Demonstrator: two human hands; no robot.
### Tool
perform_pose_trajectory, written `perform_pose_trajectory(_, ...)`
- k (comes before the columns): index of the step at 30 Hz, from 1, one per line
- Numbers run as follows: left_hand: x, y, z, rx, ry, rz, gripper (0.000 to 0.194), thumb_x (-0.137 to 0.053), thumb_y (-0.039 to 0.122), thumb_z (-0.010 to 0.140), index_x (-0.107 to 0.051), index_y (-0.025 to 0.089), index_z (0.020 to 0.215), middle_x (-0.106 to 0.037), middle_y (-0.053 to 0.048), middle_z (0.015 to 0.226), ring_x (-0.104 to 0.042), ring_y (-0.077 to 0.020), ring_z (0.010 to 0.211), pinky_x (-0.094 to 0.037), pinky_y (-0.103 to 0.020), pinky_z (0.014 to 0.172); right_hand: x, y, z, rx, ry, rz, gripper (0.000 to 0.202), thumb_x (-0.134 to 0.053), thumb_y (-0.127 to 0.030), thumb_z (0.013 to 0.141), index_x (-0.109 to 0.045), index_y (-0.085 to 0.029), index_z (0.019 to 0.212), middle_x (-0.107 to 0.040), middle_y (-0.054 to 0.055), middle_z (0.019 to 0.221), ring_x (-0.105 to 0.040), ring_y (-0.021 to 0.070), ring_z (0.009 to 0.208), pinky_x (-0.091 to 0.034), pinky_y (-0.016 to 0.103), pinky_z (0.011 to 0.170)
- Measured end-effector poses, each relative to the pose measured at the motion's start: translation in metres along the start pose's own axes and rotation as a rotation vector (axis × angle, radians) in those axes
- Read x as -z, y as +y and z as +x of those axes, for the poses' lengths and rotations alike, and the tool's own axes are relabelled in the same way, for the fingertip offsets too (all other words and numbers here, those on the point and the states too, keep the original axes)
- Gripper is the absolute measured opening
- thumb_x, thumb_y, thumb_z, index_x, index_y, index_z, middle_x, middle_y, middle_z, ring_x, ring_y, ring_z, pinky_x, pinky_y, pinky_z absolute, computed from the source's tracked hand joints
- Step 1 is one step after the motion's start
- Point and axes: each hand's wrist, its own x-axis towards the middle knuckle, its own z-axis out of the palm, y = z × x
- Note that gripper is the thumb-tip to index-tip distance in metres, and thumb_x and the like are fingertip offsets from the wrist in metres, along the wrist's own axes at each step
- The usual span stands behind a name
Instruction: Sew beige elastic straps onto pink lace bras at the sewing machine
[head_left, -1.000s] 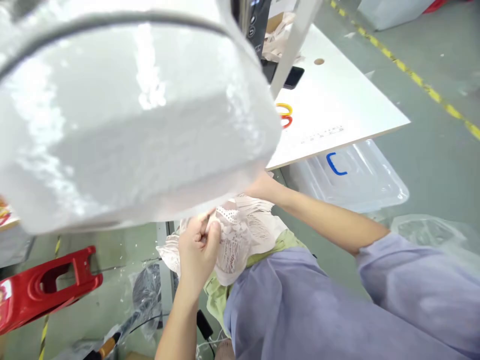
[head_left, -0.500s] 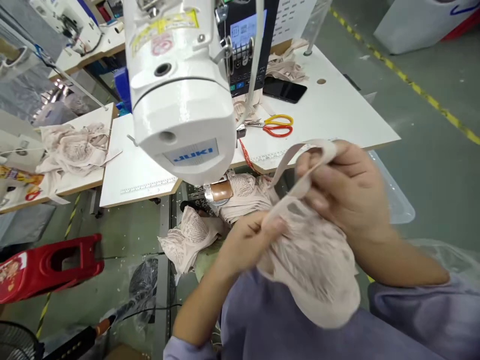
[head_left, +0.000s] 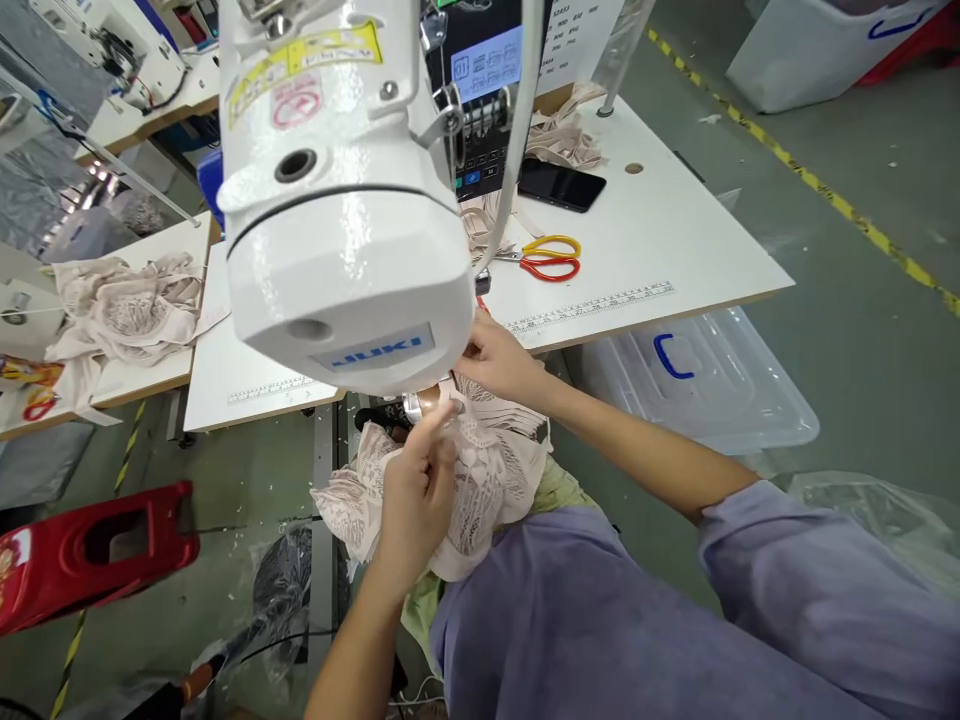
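A pale pink lace garment [head_left: 487,480] lies in front of me under the head of a white sewing machine [head_left: 337,200]. My left hand [head_left: 416,490] pinches the garment's near edge, fingers closed on the lace just below the machine head. My right hand [head_left: 499,360] reaches in under the machine head and holds the far edge of the same garment. The needle area is hidden by the machine head.
Yellow and red scissors [head_left: 551,257], a black phone [head_left: 561,184] and more folded lace pieces [head_left: 562,140] lie on the white table [head_left: 675,240]. A clear plastic bin [head_left: 697,380] stands at the right, a red stool [head_left: 82,555] at the left, a lace pile [head_left: 127,300] on the left table.
Both hands had lifted the garment up towards me half a second ago; now they have brought it back down under the machine head.
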Motion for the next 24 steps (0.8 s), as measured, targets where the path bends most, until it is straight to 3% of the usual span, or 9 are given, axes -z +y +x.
perform_pose_trajectory(2,0.004,-0.005,0.005,0.004,-0.006,0.024,0.036,-0.047,0.036,0.102,-0.067,0.023,0.129,-0.069,-0.002,0.076,-0.061,-0.0147,0.065,-0.048,-0.025,0.061,-0.003,0.001,0.005,0.063,0.012,-0.029,0.006,-0.059,-0.022,0.082,-0.063,-0.018,0.086,-0.058,0.009,0.114,-0.059,0.0199,0.095,-0.048,0.032,0.075)
perform_pose_trajectory(4,0.008,-0.008,0.009,0.021,0.006,-0.003,0.034,-0.048,0.033,0.101,-0.071,0.024,0.124,-0.076,-0.006,0.103,-0.070,-0.0196,0.094,-0.055,-0.030,0.080,-0.005,0.004,0.010,0.091,-0.005,-0.027,0.005,-0.057,-0.020,0.081,-0.061,-0.018,0.084,-0.060,0.009,0.116,-0.059,0.0199,0.094,-0.048,0.033,0.078)
perform_pose_trajectory(7,0.012,-0.008,0.015,0.060,0.027,-0.093,0.031,-0.051,0.031,0.100,-0.073,0.026,0.121,-0.072,-0.005,0.129,-0.064,-0.0224,0.123,-0.051,-0.035,0.103,-0.008,0.008,0.017,0.079,-0.039,-0.029,0.003,-0.056,-0.019,0.079,-0.055,-0.019,0.077,-0.062,0.006,0.102,-0.056,0.0169,0.080,-0.046,0.031,0.070)
perform_pose_trajectory(12,0.013,-0.003,0.022,0.156,0.005,-0.218,0.029,-0.053,0.035,0.099,-0.075,0.028,0.119,-0.071,-0.003,0.130,-0.065,-0.0232,0.122,-0.052,-0.037,0.103,-0.006,0.006,0.024,0.122,-0.039,-0.055,0.014,-0.055,-0.018,0.079,-0.045,-0.021,0.070,-0.053,0.002,0.082,-0.050,0.0164,0.077,-0.042,0.031,0.068)
perform_pose_trajectory(20,0.016,0.004,0.026,0.085,0.039,-0.035,0.030,-0.052,0.029,0.099,-0.075,0.025,0.118,-0.074,-0.004,0.126,-0.066,-0.0229,0.121,-0.054,-0.035,0.100,-0.003,0.001,0.025,0.091,-0.081,-0.039,0.013,-0.056,-0.017,0.078,-0.046,-0.021,0.072,-0.054,0.002,0.086,-0.050,0.0164,0.076,-0.042,0.030,0.066)
perform_pose_trajectory(24,0.022,0.004,0.028,0.080,0.041,-0.023,0.029,-0.052,0.030,0.099,-0.076,0.026,0.115,-0.075,-0.002,0.124,-0.066,-0.0217,0.121,-0.053,-0.034,0.101,-0.005,0.000,0.025,0.074,-0.063,-0.041,0.009,-0.057,-0.015,0.077,-0.050,-0.020,0.075,-0.058,0.004,0.091,-0.054,0.0201,0.087,-0.045,0.033,0.073)
